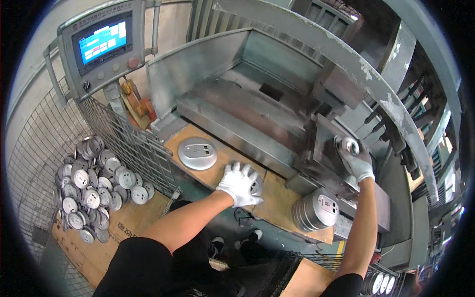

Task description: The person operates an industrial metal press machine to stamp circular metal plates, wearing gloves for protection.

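The left hand [237, 185], white-gloved, is spread flat over a grey disc [257, 186] at the frame centre; whether it grips the disc cannot be determined. The right hand [358, 162], right of centre, is partly closed around a round silver part [350, 145]. A single disc [197, 154] lies left of centre. A disc stack [310, 212] stands lower right. A disc pile [94, 185] occupies the left.

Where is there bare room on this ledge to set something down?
The widest bare patch of ledge lies between the left hand and the disc stack, which crowds the right end. A smaller gap separates that hand from the single disc.
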`<state>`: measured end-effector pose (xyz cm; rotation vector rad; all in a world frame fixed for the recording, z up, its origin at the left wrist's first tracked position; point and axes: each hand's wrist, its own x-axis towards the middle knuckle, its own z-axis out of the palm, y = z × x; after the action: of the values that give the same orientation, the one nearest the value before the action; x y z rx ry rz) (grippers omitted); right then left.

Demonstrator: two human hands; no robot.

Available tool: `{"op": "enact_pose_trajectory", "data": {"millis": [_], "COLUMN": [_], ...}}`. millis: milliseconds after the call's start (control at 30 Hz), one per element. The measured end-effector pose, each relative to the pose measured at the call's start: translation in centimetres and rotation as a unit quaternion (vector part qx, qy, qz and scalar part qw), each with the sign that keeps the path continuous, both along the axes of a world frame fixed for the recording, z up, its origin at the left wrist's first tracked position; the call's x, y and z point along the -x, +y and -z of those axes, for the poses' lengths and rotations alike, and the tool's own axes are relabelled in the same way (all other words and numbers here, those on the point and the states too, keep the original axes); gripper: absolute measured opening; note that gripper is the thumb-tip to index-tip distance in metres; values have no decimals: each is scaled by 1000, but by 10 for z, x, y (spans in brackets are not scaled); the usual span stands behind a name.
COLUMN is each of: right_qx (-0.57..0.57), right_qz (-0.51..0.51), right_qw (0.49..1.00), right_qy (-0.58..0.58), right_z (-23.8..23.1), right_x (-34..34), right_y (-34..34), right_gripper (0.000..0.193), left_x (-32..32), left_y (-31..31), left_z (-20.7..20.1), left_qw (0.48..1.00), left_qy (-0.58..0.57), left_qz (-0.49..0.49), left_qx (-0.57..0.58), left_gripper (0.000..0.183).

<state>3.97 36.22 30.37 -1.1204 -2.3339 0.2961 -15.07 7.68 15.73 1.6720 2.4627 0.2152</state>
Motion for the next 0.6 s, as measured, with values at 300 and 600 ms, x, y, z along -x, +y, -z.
{"op": "enact_pose_trajectory", "data": {"millis": [300,600], "right_qx": [-56,100], "right_qz": [-39,63], "right_qw": [998,987], "right_qy": [-9,-108], "right_z": [25,51], "right_x": [-90,-67], "right_y": [-125,-128], "right_gripper": [96,97], "left_x": [-1,-1], "left_y": [4,4], "left_z": [1,-4], "left_qw": [1000,1000], "left_qy": [17,11], "left_qz": [4,10], "left_qx": [-14,12], "left_gripper": [92,96]}}
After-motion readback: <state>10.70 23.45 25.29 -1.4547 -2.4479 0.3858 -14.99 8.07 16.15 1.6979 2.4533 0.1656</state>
